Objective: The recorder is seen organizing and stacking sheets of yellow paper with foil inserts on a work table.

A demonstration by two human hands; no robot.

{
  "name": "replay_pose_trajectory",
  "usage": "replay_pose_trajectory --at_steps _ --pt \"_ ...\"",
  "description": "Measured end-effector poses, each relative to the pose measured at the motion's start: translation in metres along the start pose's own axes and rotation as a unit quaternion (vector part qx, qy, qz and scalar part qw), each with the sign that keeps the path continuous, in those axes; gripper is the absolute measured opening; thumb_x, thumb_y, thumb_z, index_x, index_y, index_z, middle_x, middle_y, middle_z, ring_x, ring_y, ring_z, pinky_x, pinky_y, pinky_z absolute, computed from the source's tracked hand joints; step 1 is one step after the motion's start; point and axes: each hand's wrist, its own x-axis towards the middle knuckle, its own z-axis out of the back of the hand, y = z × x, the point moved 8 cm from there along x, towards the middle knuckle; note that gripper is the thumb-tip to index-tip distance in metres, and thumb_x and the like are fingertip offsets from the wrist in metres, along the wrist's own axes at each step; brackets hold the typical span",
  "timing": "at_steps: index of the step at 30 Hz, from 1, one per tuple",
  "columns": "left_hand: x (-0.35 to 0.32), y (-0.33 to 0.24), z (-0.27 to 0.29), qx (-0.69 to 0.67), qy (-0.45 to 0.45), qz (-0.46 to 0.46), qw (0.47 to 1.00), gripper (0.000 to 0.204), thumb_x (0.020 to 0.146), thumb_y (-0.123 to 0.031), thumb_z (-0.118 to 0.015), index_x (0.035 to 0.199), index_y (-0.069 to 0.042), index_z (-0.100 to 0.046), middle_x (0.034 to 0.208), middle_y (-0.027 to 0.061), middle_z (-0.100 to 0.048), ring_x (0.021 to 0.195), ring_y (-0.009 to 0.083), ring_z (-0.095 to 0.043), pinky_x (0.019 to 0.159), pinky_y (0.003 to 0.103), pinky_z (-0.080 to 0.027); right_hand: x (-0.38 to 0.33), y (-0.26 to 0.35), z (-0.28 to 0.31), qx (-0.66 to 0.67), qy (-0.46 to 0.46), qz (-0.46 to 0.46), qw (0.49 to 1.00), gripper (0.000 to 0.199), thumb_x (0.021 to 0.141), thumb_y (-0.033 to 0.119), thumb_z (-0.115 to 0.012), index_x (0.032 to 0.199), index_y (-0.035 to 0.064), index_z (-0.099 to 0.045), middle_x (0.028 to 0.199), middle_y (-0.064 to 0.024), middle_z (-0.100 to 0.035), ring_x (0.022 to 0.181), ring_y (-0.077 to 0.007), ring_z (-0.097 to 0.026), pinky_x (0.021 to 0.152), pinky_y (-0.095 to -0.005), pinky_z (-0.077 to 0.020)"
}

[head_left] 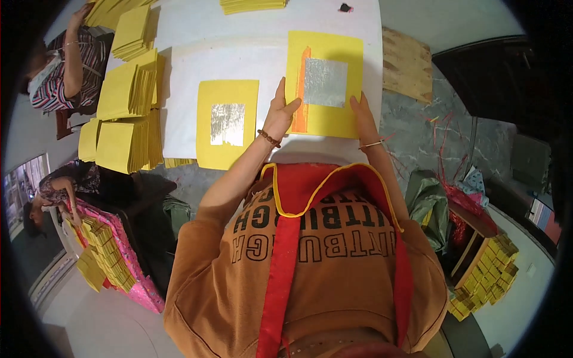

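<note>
Between my two hands is a sheet of yellow joss paper (325,122) with a silver foil square in its middle and an orange strip down its left side. My left hand (280,113) grips the lower left edge, thumb on top. On the opposite edge, my right hand (364,119) holds on with its thumb over the paper; its other fingers are mostly hidden. To the left, a second yellow paper (206,146) with a foil square lies at the front edge of the white table (179,65), apart from both hands.
Thick stacks of yellow paper (122,92) line the table's left side, and another stack (253,5) lies at the far edge. A small black object (345,8) is at the far right. Two other people work at left. Bundled yellow paper (489,274) stands at lower right.
</note>
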Motion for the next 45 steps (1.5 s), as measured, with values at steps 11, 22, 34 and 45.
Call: replay_pose_trajectory --at_steps 11,22,34,45 --pt "0.001 0.011 0.003 -0.056 -0.024 0.006 0.998 0.064 0.079 -0.002 -0.055 0.134 0.001 -0.021 0.135 0.0162 -0.031 0.126 0.0237 -0.031 0.104 0.032 -0.024 0.009 -0.015 0.005 -0.016 0.008 0.068 0.998 0.046 0.082 0.015 -0.057 0.124 0.0037 -0.040 0.110 -0.0083 -0.054 0.101 -0.0166 -0.051 0.086 -0.0294 -0.0411" --pt "0.001 0.013 0.004 -0.071 -0.033 0.002 0.997 0.062 0.079 0.001 -0.055 0.132 0.002 -0.023 0.132 0.0153 -0.035 0.124 0.0227 -0.033 0.103 0.032 -0.027 0.014 -0.016 0.012 -0.003 0.070 0.077 0.995 0.057 0.083 0.013 -0.057 0.133 0.0037 -0.031 0.119 -0.0119 -0.049 0.108 -0.0172 -0.047 0.087 -0.0284 -0.0409" --pt "0.005 0.004 -0.002 -0.044 -0.008 -0.011 0.999 0.063 0.077 0.001 -0.057 0.131 0.002 -0.025 0.131 0.0156 -0.036 0.123 0.0227 -0.034 0.103 0.032 -0.027 0.001 -0.004 0.013 0.037 0.037 0.055 0.997 0.056 0.086 0.012 -0.055 0.135 0.0037 -0.028 0.125 -0.0090 -0.045 0.113 -0.0170 -0.044 0.093 -0.0282 -0.0363" --pt "-0.006 -0.007 0.023 -0.006 -0.064 0.028 0.998 0.053 0.087 -0.017 -0.054 0.131 0.000 -0.030 0.124 0.0137 -0.043 0.113 0.0180 -0.041 0.097 0.029 -0.032 -0.019 0.045 0.027 -0.236 -0.029 0.291 0.927 0.047 0.084 0.018 -0.056 0.128 0.0052 -0.042 0.129 -0.0129 -0.044 0.120 -0.0256 -0.040 0.101 -0.0360 -0.0275"
